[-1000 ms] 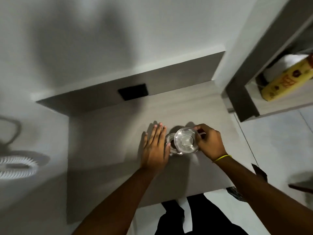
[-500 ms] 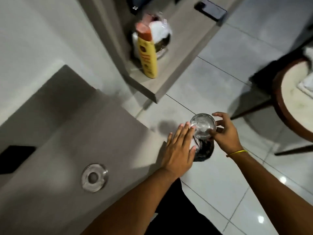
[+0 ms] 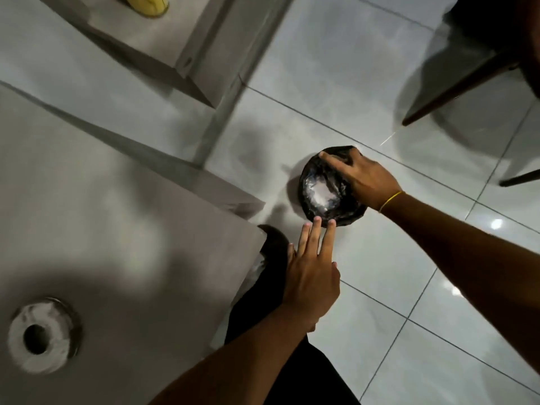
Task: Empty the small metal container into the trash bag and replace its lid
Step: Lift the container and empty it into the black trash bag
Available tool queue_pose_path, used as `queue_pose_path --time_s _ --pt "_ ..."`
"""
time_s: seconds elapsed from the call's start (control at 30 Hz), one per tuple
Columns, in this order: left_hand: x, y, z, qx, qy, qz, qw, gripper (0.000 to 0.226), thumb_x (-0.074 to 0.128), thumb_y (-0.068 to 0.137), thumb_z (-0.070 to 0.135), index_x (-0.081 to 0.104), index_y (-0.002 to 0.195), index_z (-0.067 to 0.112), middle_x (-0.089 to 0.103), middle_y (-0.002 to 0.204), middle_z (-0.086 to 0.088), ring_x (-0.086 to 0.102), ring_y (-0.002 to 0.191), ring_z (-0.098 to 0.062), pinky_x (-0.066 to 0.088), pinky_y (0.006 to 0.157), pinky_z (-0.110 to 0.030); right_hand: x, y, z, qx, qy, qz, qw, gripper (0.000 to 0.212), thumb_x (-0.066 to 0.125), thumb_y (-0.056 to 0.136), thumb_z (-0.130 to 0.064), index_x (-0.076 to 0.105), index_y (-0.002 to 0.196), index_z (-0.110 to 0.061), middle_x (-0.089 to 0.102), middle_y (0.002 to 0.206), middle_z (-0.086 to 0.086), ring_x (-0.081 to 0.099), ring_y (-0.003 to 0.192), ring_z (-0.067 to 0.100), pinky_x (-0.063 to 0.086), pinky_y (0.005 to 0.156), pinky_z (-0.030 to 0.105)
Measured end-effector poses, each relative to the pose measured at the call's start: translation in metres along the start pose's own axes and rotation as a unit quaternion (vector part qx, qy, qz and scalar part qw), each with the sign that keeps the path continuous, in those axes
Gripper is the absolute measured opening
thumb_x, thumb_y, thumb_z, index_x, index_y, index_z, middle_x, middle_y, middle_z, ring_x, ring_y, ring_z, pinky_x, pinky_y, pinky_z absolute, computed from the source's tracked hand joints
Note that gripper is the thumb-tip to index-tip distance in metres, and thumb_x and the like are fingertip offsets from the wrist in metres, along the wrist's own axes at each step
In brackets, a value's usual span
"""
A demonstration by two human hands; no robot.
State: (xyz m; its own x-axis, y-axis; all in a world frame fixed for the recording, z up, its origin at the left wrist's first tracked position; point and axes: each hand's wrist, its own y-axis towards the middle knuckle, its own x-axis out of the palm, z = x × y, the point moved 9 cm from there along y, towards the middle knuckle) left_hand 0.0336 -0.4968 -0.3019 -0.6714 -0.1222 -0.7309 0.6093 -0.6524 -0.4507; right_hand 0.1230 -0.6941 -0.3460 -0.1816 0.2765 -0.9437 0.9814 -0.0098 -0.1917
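Note:
The small metal container (image 3: 321, 194) shows as a blurred shiny round shape inside the mouth of the black trash bag (image 3: 309, 173) on the tiled floor. My right hand (image 3: 362, 179) is closed over the container's far side, fingers reaching across the bag's top. My left hand (image 3: 312, 273) hovers flat with fingers straight and apart, its fingertips at the bag's near edge, holding nothing. The container's round metal lid (image 3: 38, 337), with a dark hole in its centre, lies on the grey table (image 3: 117, 229) at the lower left.
A low grey shelf (image 3: 163, 39) with the bottom of a yellow bottle (image 3: 152, 7) stands at the top left. Dark wooden furniture legs (image 3: 455, 86) are on the floor at the upper right. My dark trousers (image 3: 274, 258) are beside the table's corner.
My right hand carried the container off the table, away from its lid, and lowered it into the black bag on the floor. My left hand followed alongside, still flat and holding nothing.

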Motion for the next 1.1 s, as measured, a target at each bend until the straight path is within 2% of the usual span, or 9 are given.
queue_pose_path --time_s 0.17,0.33,0.47,0.6,0.73,0.83,0.9,1.0,1.1 --pt "0.031 0.006 -0.042 -0.045 -0.008 -0.001 0.999 0.098 0.057 0.1 0.021 -0.011 0.169 0.038 -0.001 0.184 0.003 -0.005 0.168 -0.021 0.024 0.129 -0.063 0.067 0.028 0.004 -0.027 -0.083 -0.08 0.993 0.083 0.063 0.093 0.0 0.03 0.168 -0.013 0.05 0.13 0.027 0.066 0.095 0.05 0.063 0.072 0.056" --pt "0.047 0.01 -0.06 -0.07 -0.001 0.003 0.998 0.099 0.058 0.101 0.022 -0.012 0.169 0.038 0.0 0.184 0.002 -0.004 0.169 -0.023 0.026 0.128 -0.063 0.112 0.032 0.014 -0.029 -0.137 -0.129 0.982 0.098 0.064 0.091 0.001 0.018 0.172 -0.03 0.051 0.126 0.021 0.067 0.082 0.043 0.051 0.054 0.04" --pt "0.055 0.015 -0.066 -0.07 -0.003 0.006 0.998 0.101 0.061 0.099 0.021 -0.011 0.169 0.037 0.003 0.184 0.0 -0.001 0.169 -0.025 0.027 0.127 -0.062 0.14 0.036 0.023 -0.018 -0.156 -0.188 0.969 0.076 0.062 0.097 -0.007 0.03 0.165 -0.014 0.047 0.137 0.024 0.071 0.087 0.044 0.064 0.071 0.05" --pt "0.056 0.018 -0.073 -0.082 -0.001 0.008 0.997 0.099 0.062 0.1 0.023 -0.008 0.17 0.035 0.005 0.184 -0.002 -0.001 0.169 -0.025 0.025 0.128 -0.06 0.145 0.04 0.02 -0.012 -0.14 -0.193 0.971 0.091 0.061 0.098 -0.005 0.017 0.171 -0.034 0.05 0.126 0.022 0.07 0.075 0.039 0.047 0.055 0.041" --pt "0.055 0.019 -0.075 -0.082 0.001 0.011 0.997 0.101 0.063 0.101 0.024 -0.01 0.169 0.036 0.004 0.183 -0.001 -0.003 0.169 -0.024 0.026 0.128 -0.058 0.151 0.042 0.022 -0.013 -0.187 -0.232 0.955 0.068 0.054 0.105 -0.011 0.028 0.167 -0.014 0.048 0.137 0.021 0.074 0.093 0.04 0.064 0.079 0.048" --pt "0.056 0.018 -0.074 -0.077 0.003 0.011 0.997 0.102 0.063 0.101 0.025 -0.012 0.169 0.036 0.003 0.184 -0.001 -0.003 0.169 -0.025 0.025 0.129 -0.058 0.151 0.039 0.02 -0.02 -0.205 -0.232 0.951 0.083 0.052 0.107 -0.01 0.006 0.174 -0.026 0.05 0.132 0.02 0.072 0.088 0.036 0.051 0.062 0.04" --pt "0.056 0.018 -0.074 -0.075 0.008 0.008 0.997 0.102 0.063 0.102 0.025 -0.013 0.168 0.037 0.001 0.184 -0.001 -0.004 0.169 -0.025 0.023 0.129 -0.058 0.154 0.039 0.017 -0.044 -0.225 -0.226 0.947 0.082 0.045 0.108 -0.006 0.004 0.173 -0.032 0.052 0.129 0.019 0.069 0.087 0.032 0.045 0.058 0.038" --pt "0.057 0.018 -0.075 -0.077 0.013 0.003 0.997 0.101 0.062 0.102 0.025 -0.014 0.168 0.037 -0.001 0.184 -0.001 -0.006 0.168 -0.024 0.022 0.13 -0.058 0.167 0.042 0.013 -0.102 -0.293 -0.229 0.923 0.053 0.029 0.109 -0.002 0.032 0.162 -0.001 0.054 0.137 0.021 0.07 0.099 0.032 0.06 0.081 0.04" --pt "0.054 0.018 -0.074 -0.073 0.025 -0.003 0.997 0.1 0.061 0.103 0.026 -0.015 0.168 0.036 -0.003 0.184 -0.001 -0.008 0.168 -0.024 0.02 0.13 -0.059 0.165 0.04 0.011 -0.141 -0.3 -0.221 0.917 0.061 0.024 0.11 -0.002 0.015 0.17 -0.007 0.054 0.142 0.023 0.069 0.106 0.034 0.056 0.084 0.036"
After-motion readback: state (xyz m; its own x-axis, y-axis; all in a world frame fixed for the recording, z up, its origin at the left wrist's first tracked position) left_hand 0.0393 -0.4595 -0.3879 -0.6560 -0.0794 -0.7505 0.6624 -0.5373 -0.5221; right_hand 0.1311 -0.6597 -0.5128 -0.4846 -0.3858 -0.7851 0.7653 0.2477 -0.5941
